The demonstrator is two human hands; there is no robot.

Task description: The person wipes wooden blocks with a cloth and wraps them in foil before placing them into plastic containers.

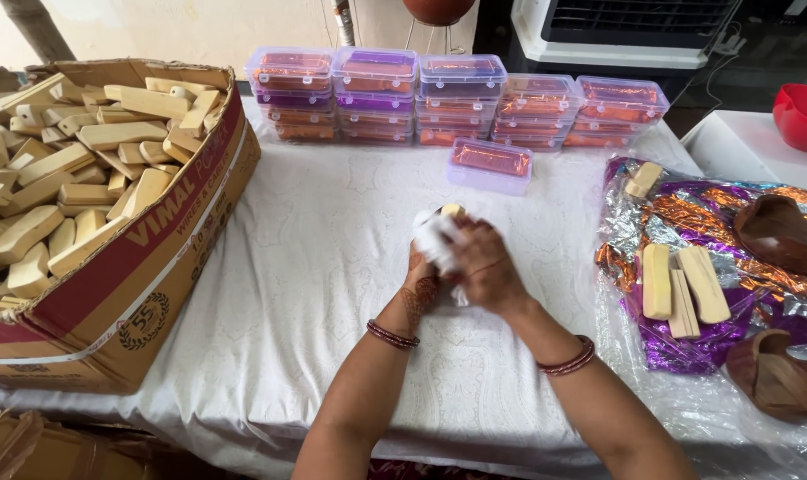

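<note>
Both hands meet at frame centre: my left hand (pixel 418 277) grips the wooden block (pixel 452 211), right hand (pixel 485 265) closed around the white cloth (pixel 434 238); I'd steady it, rubbing evenly.

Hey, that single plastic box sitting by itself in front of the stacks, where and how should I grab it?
Grip the lone lidded box across its narrow depth, fingers on its far long wall and thumb on the near one, coming from above. It lies flat on the white tablecloth, long side facing you, with a clear gap before the stacked boxes behind, so fingers probably fit there.
</note>
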